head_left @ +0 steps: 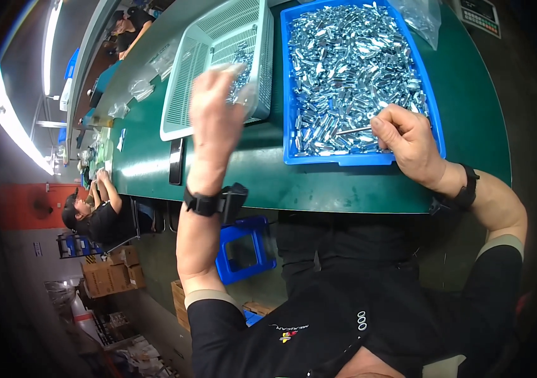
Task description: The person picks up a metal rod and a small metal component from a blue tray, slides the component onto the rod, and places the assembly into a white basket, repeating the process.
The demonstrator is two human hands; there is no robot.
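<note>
My left hand (214, 110), blurred by motion, is over the near end of a pale green slotted basket (174, 107). Its fingers curl around what looks like a clear plastic bag (249, 97), partly hidden by the hand. Small metal pieces (241, 60) show inside the basket beyond it. To the right, my right hand (410, 142) pinches a thin metal rod (353, 131) between thumb and forefinger. This hand is over the near right corner of a blue tray (338, 160). Shiny metal pieces (350, 63) in a deep heap fill the tray.
A black phone (176, 161) lies on the green table (243, 179) near the basket. Another clear bag (419, 19) and a scale (479, 16) are at the far right. A blue stool (243, 252) stands below the table's edge. Other people (101, 211) sit at the left.
</note>
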